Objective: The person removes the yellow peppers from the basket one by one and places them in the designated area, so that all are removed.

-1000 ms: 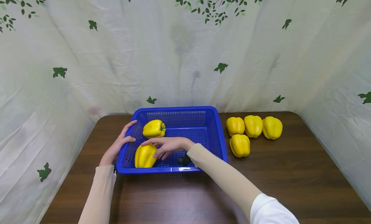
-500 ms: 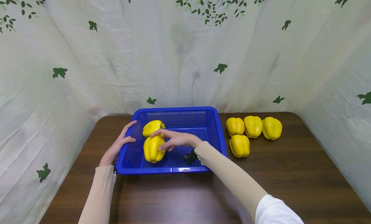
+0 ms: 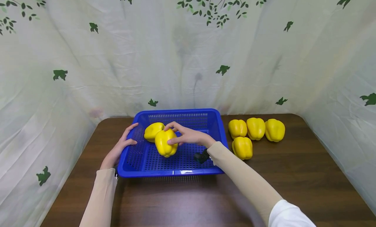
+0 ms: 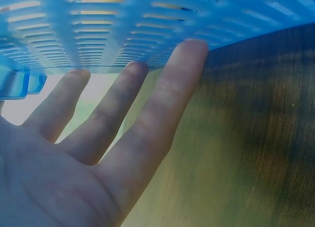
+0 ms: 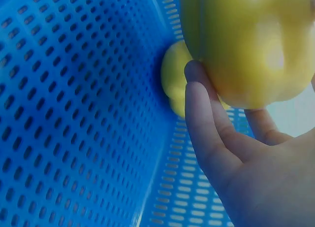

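Your right grip (image 3: 189, 136) held a yellow pepper (image 3: 164, 144) between thumb and fingers over the blue basket (image 3: 152, 173), nearer you than a second pepper (image 3: 152, 131), while your left grip (image 3: 120, 148) clasped the basket's left side.

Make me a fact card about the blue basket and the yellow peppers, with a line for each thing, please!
Basket: blue, full of little holes
Right grip: holding one yellow pepper over the basket
Left grip: touching the basket's left side
Inside the basket: second yellow pepper
Table: four more yellow peppers, right of the basket
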Demonstrator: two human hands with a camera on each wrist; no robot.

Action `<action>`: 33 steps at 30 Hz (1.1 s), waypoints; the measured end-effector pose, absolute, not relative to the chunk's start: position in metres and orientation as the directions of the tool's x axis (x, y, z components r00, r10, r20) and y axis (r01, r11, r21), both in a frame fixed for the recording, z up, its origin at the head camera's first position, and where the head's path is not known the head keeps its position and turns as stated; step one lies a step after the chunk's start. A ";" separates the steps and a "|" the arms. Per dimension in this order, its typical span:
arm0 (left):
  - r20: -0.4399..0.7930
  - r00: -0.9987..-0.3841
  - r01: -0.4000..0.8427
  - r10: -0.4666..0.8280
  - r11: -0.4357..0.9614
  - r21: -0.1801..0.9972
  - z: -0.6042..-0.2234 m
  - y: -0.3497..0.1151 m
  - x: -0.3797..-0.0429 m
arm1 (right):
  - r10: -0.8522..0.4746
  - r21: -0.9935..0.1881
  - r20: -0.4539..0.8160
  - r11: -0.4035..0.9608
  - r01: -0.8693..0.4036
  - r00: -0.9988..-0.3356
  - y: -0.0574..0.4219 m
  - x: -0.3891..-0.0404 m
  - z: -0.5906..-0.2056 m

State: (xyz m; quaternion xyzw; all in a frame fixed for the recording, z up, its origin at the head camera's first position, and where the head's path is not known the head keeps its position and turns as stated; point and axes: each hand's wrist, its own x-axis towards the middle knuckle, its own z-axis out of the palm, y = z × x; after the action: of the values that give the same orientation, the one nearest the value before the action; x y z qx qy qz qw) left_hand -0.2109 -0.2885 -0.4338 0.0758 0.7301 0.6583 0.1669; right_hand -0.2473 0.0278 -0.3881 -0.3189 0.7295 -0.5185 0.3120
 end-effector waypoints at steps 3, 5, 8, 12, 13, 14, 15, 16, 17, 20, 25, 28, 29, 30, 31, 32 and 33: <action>-0.142 -0.931 -0.109 0.335 0.114 0.987 -0.434 -0.288 -0.211 | -0.781 -0.959 -0.118 0.250 -0.134 -0.613 0.035 -0.249 -0.389; -0.141 -0.932 -0.109 0.334 0.112 0.988 -0.435 -0.288 -0.211 | -0.779 -0.959 -0.111 0.248 -0.141 -0.618 0.041 -0.250 -0.389; -0.139 -0.932 -0.108 0.335 0.110 0.988 -0.435 -0.288 -0.211 | -0.779 -0.959 -0.093 0.238 -0.156 -0.621 0.049 -0.251 -0.387; -0.137 -0.932 -0.104 0.335 0.113 0.988 -0.435 -0.289 -0.211 | -0.769 -0.961 -0.076 0.227 -0.160 -0.635 0.061 -0.252 -0.383; -0.136 -0.932 -0.103 0.335 0.114 0.988 -0.435 -0.289 -0.211 | -0.765 -0.963 -0.075 0.222 -0.154 -0.639 0.063 -0.253 -0.383; -0.136 -0.933 -0.104 0.334 0.114 0.988 -0.435 -0.289 -0.211 | -0.762 -0.965 -0.073 0.217 -0.148 -0.643 0.066 -0.253 -0.382; -0.136 -0.933 -0.103 0.334 0.113 0.988 -0.435 -0.289 -0.211 | -0.759 -0.967 -0.072 0.212 -0.142 -0.648 0.068 -0.253 -0.382; -0.136 -0.933 -0.103 0.335 0.113 0.988 -0.435 -0.289 -0.212 | -0.756 -0.969 -0.071 0.206 -0.134 -0.651 0.071 -0.253 -0.382; -0.135 -0.933 -0.102 0.334 0.115 0.988 -0.435 -0.289 -0.212 | -0.753 -0.972 -0.071 0.200 -0.126 -0.655 0.073 -0.254 -0.381; -0.134 -0.933 -0.100 0.335 0.119 0.988 -0.434 -0.289 -0.212 | -0.750 -0.979 -0.064 0.177 -0.106 -0.658 0.079 -0.254 -0.381; -0.130 -0.932 -0.094 0.338 0.120 0.988 -0.434 -0.289 -0.212 | -0.736 -0.983 -0.061 0.161 -0.087 -0.674 0.089 -0.254 -0.380; -0.126 -0.932 -0.088 0.340 0.124 0.988 -0.435 -0.289 -0.213 | -0.719 -0.986 -0.057 0.151 -0.075 -0.693 0.096 -0.254 -0.380; -0.121 -0.932 -0.082 0.340 0.127 0.988 -0.435 -0.289 -0.213 | -0.713 -0.986 -0.056 0.148 -0.073 -0.699 0.098 -0.253 -0.380; -0.117 -0.934 -0.077 0.339 0.130 0.989 -0.435 -0.288 -0.214 | -0.708 -0.987 -0.053 0.144 -0.071 -0.704 0.100 -0.253 -0.380; -0.111 -0.935 -0.072 0.337 0.128 0.989 -0.435 -0.288 -0.214 | -0.705 -0.988 -0.048 0.140 -0.072 -0.708 0.101 -0.253 -0.380; -0.105 -0.936 -0.065 0.336 0.129 0.990 -0.436 -0.288 -0.214 | -0.702 -0.988 -0.043 0.134 -0.072 -0.711 0.103 -0.254 -0.380; -0.099 -0.937 -0.060 0.336 0.126 0.990 -0.436 -0.288 -0.214 | -0.699 -0.989 -0.040 0.129 -0.071 -0.714 0.105 -0.253 -0.379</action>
State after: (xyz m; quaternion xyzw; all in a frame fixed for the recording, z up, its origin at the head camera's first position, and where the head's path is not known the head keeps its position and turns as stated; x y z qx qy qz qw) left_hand -0.2142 -0.2881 -0.4357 0.0937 0.7348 0.6546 0.1511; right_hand -0.2535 0.1049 -0.3791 -0.2732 0.7044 -0.6007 0.2614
